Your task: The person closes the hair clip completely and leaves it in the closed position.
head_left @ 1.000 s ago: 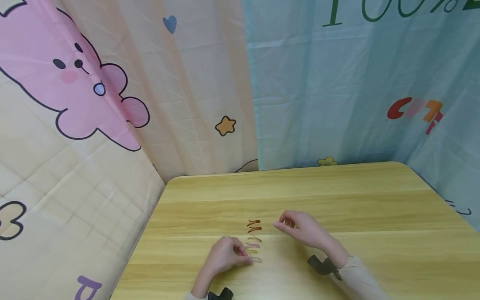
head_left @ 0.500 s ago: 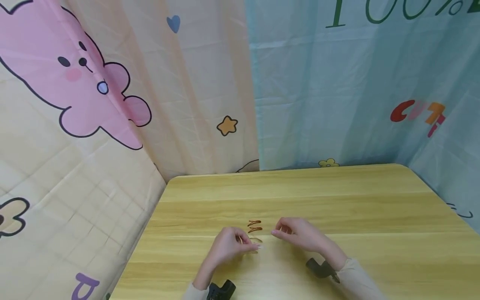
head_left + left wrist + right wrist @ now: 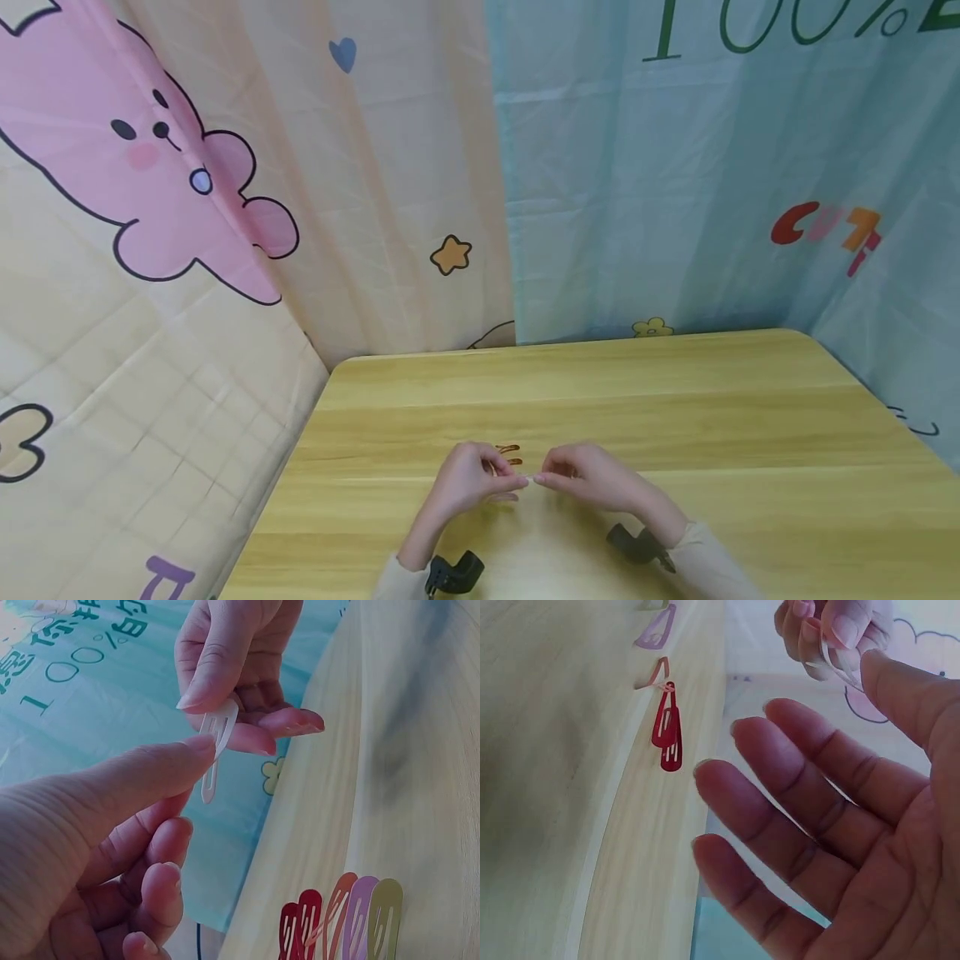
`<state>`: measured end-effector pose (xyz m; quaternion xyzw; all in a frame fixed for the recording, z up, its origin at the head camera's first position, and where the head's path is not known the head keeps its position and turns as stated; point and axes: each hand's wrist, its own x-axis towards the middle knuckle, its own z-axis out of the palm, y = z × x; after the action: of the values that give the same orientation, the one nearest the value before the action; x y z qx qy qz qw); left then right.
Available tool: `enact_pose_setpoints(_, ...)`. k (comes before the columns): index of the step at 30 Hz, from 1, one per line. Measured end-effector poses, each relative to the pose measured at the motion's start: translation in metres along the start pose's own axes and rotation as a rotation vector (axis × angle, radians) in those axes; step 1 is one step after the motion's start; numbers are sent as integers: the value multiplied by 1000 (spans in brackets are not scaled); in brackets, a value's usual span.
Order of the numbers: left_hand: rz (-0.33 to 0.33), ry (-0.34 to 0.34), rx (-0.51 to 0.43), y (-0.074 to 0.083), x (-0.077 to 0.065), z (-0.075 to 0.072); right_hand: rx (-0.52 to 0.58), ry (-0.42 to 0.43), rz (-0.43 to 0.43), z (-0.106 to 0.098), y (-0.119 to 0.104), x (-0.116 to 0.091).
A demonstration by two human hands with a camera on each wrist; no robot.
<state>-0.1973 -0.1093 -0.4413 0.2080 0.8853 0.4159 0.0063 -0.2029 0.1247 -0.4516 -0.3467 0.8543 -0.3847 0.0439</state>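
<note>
A white snap hair clip (image 3: 229, 714) is pinched between the thumb and index finger of my left hand (image 3: 476, 477), raised over the table. My right hand (image 3: 592, 477) is close beside it, its thumb tip right at the clip's wide end. The other fingers (image 3: 757, 757) of that hand are spread and loosely bent. Below, a row of snap hair clips lies on the table: red clips (image 3: 309, 898), an orange clip (image 3: 346, 882), a purple clip (image 3: 365, 884) and an olive green clip (image 3: 388, 888). In the head view my left hand partly hides this row.
The wooden table (image 3: 675, 400) reaches back to printed curtains (image 3: 637, 183) behind it. Another curtain (image 3: 150, 375) hangs along the left side. Dark wrist cameras (image 3: 457, 573) are worn on both forearms.
My left hand has picked the white clip from the near end of the row and carried it up and right to my right hand. My right hand has come slightly left and lower.
</note>
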Motion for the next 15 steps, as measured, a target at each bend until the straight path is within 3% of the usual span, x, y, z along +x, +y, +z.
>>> enact_pose_setpoints(15,59,61,-41,7,0,-2,-18,93,-90,-1,-7,3)
